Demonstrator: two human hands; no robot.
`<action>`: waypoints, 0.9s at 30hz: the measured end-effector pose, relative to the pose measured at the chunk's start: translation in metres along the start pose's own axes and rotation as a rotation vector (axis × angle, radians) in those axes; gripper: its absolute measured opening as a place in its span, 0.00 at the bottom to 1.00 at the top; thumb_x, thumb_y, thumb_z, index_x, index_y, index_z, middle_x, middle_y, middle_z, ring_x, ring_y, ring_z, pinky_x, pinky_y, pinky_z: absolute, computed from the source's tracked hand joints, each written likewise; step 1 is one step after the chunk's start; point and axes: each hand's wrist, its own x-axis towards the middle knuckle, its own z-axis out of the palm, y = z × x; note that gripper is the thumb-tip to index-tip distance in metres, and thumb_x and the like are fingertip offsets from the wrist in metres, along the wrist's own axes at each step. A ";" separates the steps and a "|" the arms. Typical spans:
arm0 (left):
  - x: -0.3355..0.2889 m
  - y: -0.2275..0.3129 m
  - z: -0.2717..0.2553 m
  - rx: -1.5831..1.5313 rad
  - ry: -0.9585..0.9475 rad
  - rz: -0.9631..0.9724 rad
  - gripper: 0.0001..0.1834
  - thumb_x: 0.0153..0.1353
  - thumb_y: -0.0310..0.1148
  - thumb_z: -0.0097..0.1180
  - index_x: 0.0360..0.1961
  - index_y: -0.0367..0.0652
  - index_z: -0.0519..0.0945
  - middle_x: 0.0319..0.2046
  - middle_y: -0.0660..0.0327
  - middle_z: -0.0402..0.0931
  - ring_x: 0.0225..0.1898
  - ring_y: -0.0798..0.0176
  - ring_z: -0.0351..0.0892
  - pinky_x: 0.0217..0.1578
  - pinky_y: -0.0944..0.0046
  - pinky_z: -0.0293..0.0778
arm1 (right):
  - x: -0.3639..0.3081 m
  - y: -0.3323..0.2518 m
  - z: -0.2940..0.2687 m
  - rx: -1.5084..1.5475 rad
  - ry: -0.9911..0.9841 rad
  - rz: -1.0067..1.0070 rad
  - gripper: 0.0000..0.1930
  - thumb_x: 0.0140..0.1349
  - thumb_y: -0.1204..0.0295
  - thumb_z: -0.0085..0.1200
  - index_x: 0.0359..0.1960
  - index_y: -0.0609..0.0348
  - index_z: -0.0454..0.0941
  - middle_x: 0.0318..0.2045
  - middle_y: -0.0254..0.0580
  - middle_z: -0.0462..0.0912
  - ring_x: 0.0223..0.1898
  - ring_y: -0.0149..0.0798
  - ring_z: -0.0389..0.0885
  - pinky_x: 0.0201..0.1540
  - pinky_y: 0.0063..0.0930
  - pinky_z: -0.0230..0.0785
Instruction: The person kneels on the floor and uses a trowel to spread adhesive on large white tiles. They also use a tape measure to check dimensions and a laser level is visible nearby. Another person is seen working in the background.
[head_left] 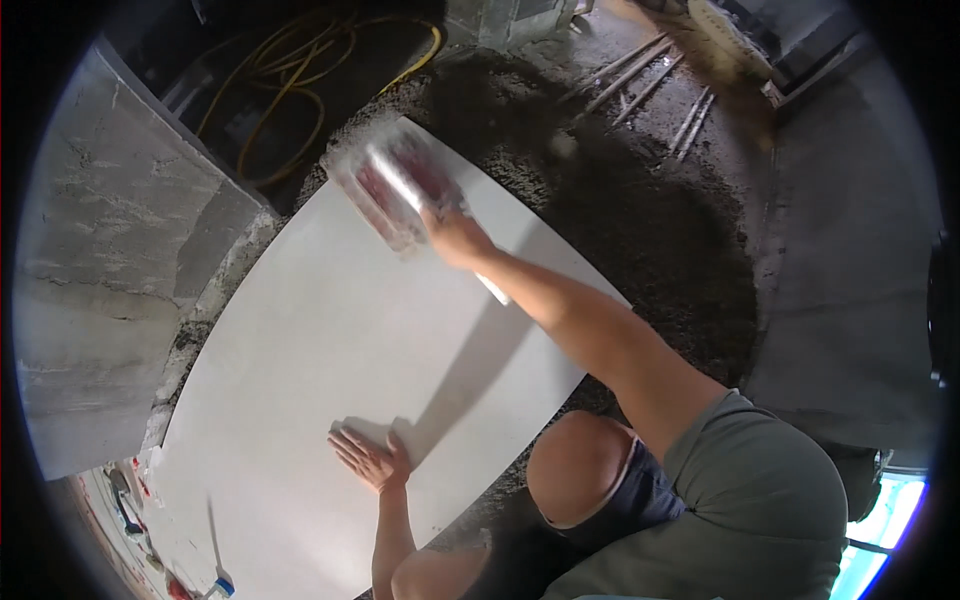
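Note:
A large pale tile (330, 300) lies across the middle, its far corner against dark, rough mortar. My right hand (455, 235) reaches out over that far end, closed round a flat tool (385, 190) with a reddish body and a silvery bar. Motion smears the tool, so its exact kind is unclear. It is over the tile's far corner; whether it touches the surface I cannot tell. Nearer to me, my left hand (375, 462) rests palm down on the tile with its fingers spread and nothing in it.
Grey mortar (680, 250) spreads beyond the tile's right edge. Unfinished walls stand left (100, 260) and right (850, 280). A yellow hose (320, 100) lies coiled at the far left, and several thin rods (630, 80) lie farther back. A blue-and-white tool (220, 588) sits at the lower left.

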 end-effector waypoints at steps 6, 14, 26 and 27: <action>0.000 -0.005 0.009 0.004 0.051 0.034 0.53 0.67 0.64 0.41 0.76 0.32 0.40 0.76 0.36 0.34 0.78 0.34 0.34 0.75 0.40 0.37 | -0.012 0.036 -0.029 0.007 -0.351 0.114 0.34 0.72 0.36 0.33 0.44 0.60 0.73 0.19 0.42 0.76 0.16 0.44 0.75 0.19 0.39 0.69; -0.002 -0.007 0.021 0.029 0.139 0.065 0.51 0.67 0.62 0.41 0.76 0.32 0.44 0.76 0.35 0.38 0.77 0.33 0.37 0.74 0.39 0.40 | -0.079 0.058 -0.064 0.301 0.232 -0.160 0.38 0.73 0.39 0.36 0.25 0.68 0.74 0.16 0.50 0.74 0.20 0.45 0.72 0.27 0.43 0.66; -0.001 -0.011 0.027 0.106 0.065 0.039 0.52 0.68 0.66 0.35 0.76 0.30 0.43 0.76 0.34 0.37 0.77 0.33 0.36 0.74 0.39 0.39 | -0.183 0.075 -0.126 0.221 -0.389 0.215 0.39 0.73 0.36 0.30 0.29 0.65 0.75 0.19 0.50 0.76 0.22 0.55 0.75 0.32 0.46 0.70; -0.001 -0.012 0.029 0.104 0.097 0.055 0.52 0.69 0.66 0.34 0.76 0.31 0.43 0.76 0.34 0.37 0.77 0.33 0.36 0.74 0.39 0.39 | -0.186 0.079 -0.123 0.252 -0.248 0.077 0.39 0.73 0.37 0.30 0.30 0.65 0.75 0.19 0.52 0.76 0.22 0.55 0.75 0.32 0.46 0.70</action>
